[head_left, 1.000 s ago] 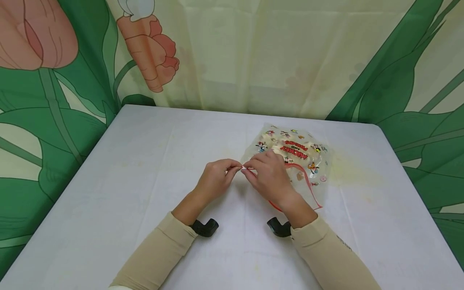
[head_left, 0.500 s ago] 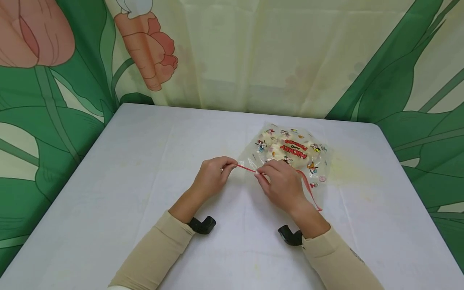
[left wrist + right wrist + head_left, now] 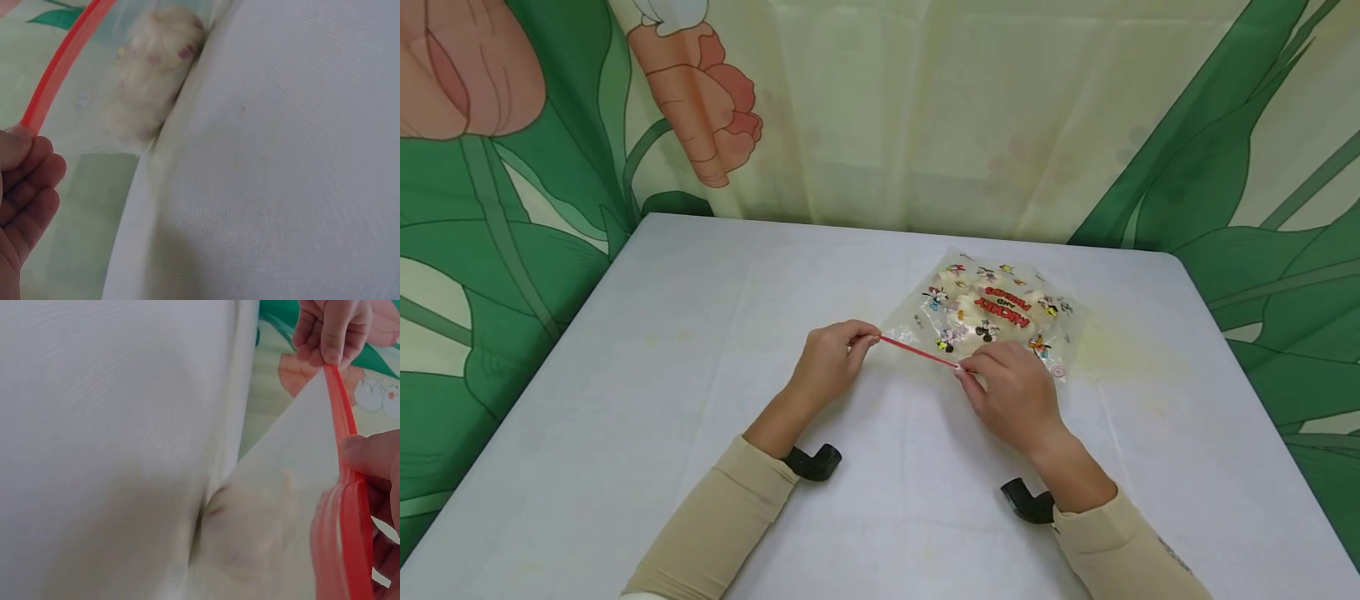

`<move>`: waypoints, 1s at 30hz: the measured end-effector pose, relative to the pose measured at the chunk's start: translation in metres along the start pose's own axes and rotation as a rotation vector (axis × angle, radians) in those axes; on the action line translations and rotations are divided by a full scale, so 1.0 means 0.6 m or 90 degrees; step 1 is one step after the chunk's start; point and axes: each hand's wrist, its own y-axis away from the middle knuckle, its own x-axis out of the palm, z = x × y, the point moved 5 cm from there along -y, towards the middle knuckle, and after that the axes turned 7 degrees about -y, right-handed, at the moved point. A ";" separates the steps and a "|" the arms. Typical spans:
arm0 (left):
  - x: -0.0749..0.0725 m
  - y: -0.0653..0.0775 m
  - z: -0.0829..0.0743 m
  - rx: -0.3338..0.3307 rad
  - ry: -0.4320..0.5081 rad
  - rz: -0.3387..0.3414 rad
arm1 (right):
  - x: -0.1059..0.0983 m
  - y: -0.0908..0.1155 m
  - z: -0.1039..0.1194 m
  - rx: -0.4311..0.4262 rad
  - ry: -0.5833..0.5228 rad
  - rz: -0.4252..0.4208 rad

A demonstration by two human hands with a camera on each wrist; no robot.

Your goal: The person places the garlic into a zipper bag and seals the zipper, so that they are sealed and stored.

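A clear zip bag (image 3: 1003, 296) with cartoon prints and red lettering lies tilted toward me on the table. Inside it are pale, rounded bulbs (image 3: 153, 75) with purple marks, resembling garlic. My left hand (image 3: 831, 362) pinches the left end of the bag's red zip strip (image 3: 917, 350) between thumb and fingers. Farther along the same strip, my right hand (image 3: 1015, 396) pinches it with thumb and forefinger. Between the hands the strip runs straight and taut. Past my right thumb (image 3: 365, 453), the right wrist view shows the red strips bulging and spread apart.
A white cloth covers the table (image 3: 700, 333). Behind it hangs a curtain (image 3: 910, 125) printed with tulips and leaves. Black angled mounts sit at both wrists, the left mount (image 3: 814, 462) and the right mount (image 3: 1026, 502), just above the tabletop.
My right hand has slid rightward and toward me along the zip strip, away from the left hand, which shifts slightly left. The fingertips started together; a red length now stretches between them.
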 end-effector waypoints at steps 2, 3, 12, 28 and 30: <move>-0.001 0.001 0.000 -0.003 0.001 0.000 | -0.005 0.005 -0.003 0.003 0.004 -0.002; -0.001 0.001 0.000 -0.004 0.000 -0.001 | -0.008 0.008 -0.004 0.003 0.005 -0.006; -0.001 0.000 0.002 -0.013 -0.006 0.005 | -0.022 0.027 -0.017 -0.008 0.010 -0.031; 0.001 -0.001 0.007 -0.019 -0.018 0.000 | -0.049 0.053 -0.033 0.038 0.031 -0.012; 0.001 -0.001 0.008 -0.021 -0.016 0.000 | -0.052 0.056 -0.035 0.041 0.030 -0.013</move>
